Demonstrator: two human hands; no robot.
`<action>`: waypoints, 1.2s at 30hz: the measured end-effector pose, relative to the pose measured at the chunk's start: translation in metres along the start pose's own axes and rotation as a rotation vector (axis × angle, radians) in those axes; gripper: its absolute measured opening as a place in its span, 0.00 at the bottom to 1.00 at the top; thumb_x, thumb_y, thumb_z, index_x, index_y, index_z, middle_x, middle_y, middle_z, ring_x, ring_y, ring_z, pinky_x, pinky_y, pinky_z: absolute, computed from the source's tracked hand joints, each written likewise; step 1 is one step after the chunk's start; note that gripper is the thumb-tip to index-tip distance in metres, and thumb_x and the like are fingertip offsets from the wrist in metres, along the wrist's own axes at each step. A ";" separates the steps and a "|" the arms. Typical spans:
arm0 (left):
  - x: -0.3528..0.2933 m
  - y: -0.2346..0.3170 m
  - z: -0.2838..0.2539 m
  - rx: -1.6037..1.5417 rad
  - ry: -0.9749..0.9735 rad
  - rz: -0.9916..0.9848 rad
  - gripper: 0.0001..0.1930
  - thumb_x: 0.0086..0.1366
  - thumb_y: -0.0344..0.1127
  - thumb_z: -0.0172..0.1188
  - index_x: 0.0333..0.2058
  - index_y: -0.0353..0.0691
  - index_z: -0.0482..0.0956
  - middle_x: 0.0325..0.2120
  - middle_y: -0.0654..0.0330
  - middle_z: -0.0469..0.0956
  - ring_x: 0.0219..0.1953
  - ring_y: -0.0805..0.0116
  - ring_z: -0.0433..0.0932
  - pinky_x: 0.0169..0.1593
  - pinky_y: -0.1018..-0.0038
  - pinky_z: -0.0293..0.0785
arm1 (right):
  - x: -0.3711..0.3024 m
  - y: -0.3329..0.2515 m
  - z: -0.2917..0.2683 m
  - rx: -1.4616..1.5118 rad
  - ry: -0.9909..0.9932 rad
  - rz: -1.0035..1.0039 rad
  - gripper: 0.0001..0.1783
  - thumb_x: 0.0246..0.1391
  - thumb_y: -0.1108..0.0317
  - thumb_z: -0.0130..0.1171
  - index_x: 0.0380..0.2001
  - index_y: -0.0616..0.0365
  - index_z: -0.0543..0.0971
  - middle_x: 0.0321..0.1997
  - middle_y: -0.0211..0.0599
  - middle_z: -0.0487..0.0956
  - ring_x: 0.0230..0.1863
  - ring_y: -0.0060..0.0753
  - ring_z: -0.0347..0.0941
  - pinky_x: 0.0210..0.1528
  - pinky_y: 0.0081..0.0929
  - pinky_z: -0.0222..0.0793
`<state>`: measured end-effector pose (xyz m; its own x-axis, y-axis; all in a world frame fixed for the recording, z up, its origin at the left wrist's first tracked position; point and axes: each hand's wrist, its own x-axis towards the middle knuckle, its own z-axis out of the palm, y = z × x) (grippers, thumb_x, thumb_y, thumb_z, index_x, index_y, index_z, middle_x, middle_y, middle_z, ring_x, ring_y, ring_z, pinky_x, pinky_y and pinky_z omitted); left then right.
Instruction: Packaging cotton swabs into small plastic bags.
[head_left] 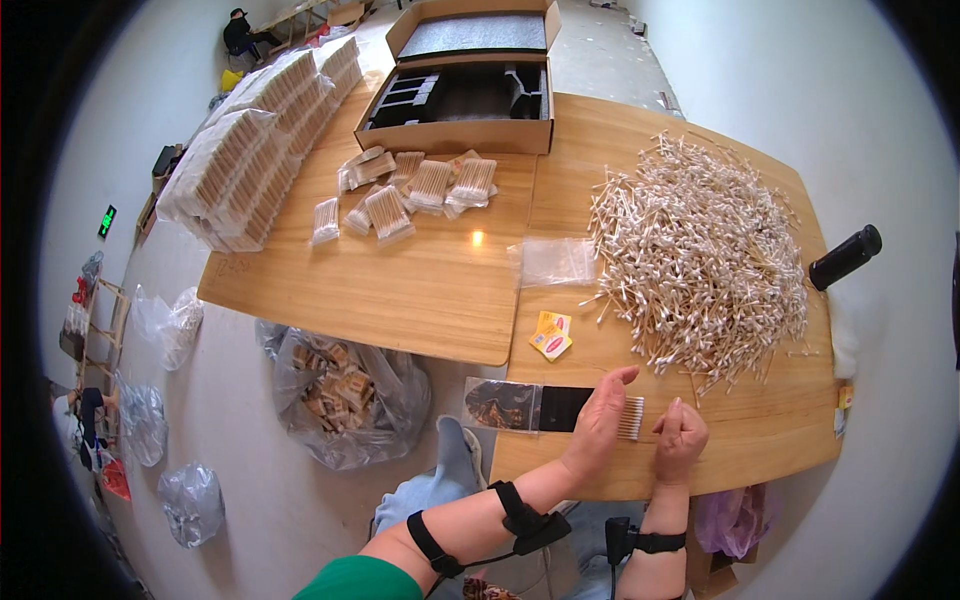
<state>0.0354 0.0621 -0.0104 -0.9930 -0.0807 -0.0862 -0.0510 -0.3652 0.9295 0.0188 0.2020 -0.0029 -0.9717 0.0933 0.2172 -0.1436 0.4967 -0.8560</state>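
My left hand point(598, 418) rests on its edge at the table's near side, fingers stretched out and held upright. It crosses a flat black strip point(563, 409) whose left end meets a clear plastic bag point(500, 404). A row of cotton swabs point(631, 418) lies side by side just right of that palm, tips to the right. Close by on the right, my right hand point(682, 436) has its fingers curled in; whatever they may hold is hidden. A large heap of loose cotton swabs point(700, 260) spreads beyond both hands.
Small yellow cards point(552, 335) and clear bags point(556, 262) lie left of the heap. Filled swab packets point(430, 185) sit farther back, near an open cardboard box point(455, 138) and stacked packs point(250, 150). A black cylinder point(846, 257) stands at the right edge; a grey sack point(345, 395) is on the floor.
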 end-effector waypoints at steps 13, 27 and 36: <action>0.056 0.087 -0.103 0.150 0.439 0.288 0.13 0.75 0.37 0.51 0.49 0.35 0.78 0.42 0.63 0.80 0.47 0.77 0.75 0.54 0.79 0.69 | 0.001 -0.002 -0.003 0.056 -0.023 0.049 0.28 0.69 0.64 0.47 0.13 0.65 0.68 0.14 0.34 0.65 0.18 0.26 0.61 0.25 0.29 0.56; 0.164 0.109 -0.323 1.136 1.029 0.164 0.36 0.56 0.55 0.70 0.52 0.31 0.71 0.42 0.45 0.80 0.45 0.47 0.79 0.50 0.57 0.74 | 0.005 0.003 -0.006 0.124 -0.048 0.084 0.27 0.70 0.64 0.47 0.14 0.66 0.69 0.16 0.33 0.66 0.20 0.24 0.62 0.26 0.28 0.57; 0.139 0.087 -0.325 1.167 0.867 0.327 0.18 0.64 0.47 0.64 0.41 0.37 0.76 0.32 0.48 0.83 0.33 0.53 0.82 0.37 0.61 0.76 | 0.006 0.002 -0.003 0.112 -0.065 0.053 0.27 0.70 0.64 0.48 0.15 0.66 0.70 0.16 0.35 0.65 0.20 0.26 0.61 0.26 0.29 0.57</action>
<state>-0.0723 -0.2821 -0.0577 -0.6275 -0.6762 0.3860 -0.3143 0.6735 0.6690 0.0135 0.2063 -0.0018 -0.9881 0.0589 0.1424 -0.1082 0.3924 -0.9134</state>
